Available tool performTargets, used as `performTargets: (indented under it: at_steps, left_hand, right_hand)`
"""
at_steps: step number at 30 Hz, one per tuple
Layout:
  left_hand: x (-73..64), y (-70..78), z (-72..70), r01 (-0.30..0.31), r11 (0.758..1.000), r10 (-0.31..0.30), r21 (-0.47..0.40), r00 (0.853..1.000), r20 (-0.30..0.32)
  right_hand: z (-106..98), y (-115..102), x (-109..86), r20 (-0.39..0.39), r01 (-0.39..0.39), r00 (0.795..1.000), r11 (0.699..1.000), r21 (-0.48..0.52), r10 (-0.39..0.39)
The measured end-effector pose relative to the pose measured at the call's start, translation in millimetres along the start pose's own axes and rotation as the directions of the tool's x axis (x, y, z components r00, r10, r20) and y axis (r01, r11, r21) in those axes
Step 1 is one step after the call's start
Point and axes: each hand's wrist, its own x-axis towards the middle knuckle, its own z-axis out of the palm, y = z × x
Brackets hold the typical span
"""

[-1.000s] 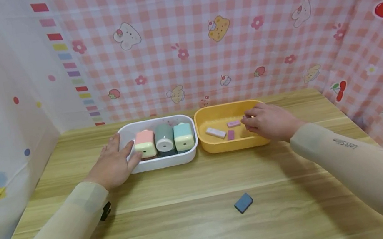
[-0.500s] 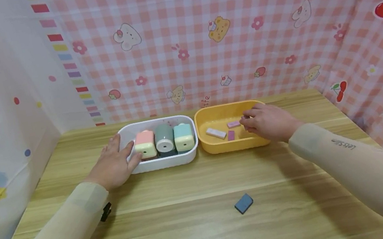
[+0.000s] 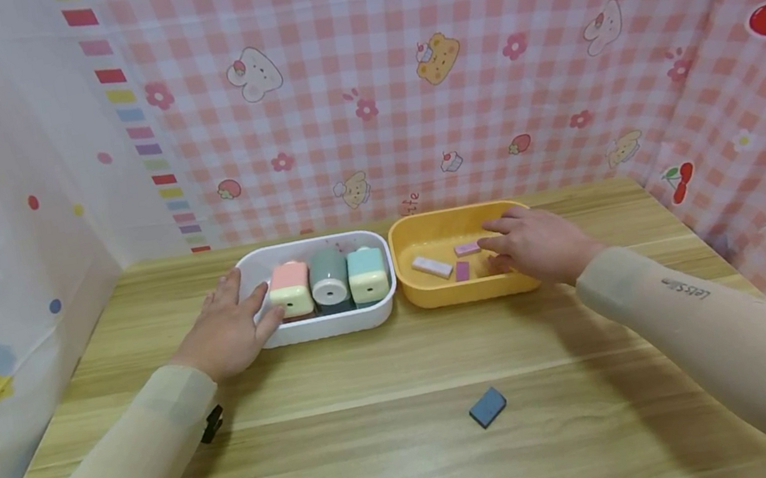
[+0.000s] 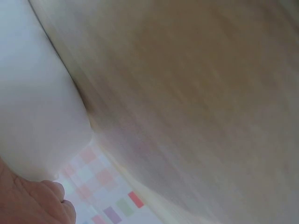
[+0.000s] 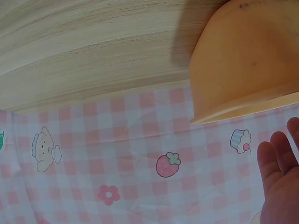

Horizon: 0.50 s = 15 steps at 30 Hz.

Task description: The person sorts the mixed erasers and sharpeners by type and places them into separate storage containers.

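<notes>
My left hand point(image 3: 221, 327) lies over the left end of a white bin point(image 3: 325, 327), fingers spread at its rim. Inside that bin three pencil sharpeners stand in a row: a pink-and-cream one point(image 3: 290, 288), a grey-green one point(image 3: 328, 276) and a mint-and-cream one point(image 3: 367, 274). At the right end of a yellow bin point(image 3: 468, 290) is my right hand point(image 3: 539, 244), its fingers apart and reaching over the rim. Small eraser-like blocks lie in this bin: a whitish one point(image 3: 432, 266), a pink one point(image 3: 467, 249) and a darker pink one point(image 3: 462, 270). The right hand hides the bin's right end.
A blue-grey block point(image 3: 487, 407) lies on the wooden table point(image 3: 360, 463) in front of the bins. Both bins stand side by side near the back edge. Behind them hangs a pink checked cloth point(image 3: 396, 135), with more cloth at either side.
My right hand's fingers have spread apart; the pinkish thing at their tips a second ago no longer shows. The left hand and both bins have stayed in place.
</notes>
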Motion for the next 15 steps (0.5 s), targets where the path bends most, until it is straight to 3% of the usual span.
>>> performTargets:
  at_steps: [15]
  left_hand:
    - [0.9,0.2,0.3,0.002,1.0,-0.002,0.005,1.0,0.002]
  right_hand:
    - [-0.9,1.1,-2.3,0.013,0.01,1.0,1.0,-0.027,-0.01]
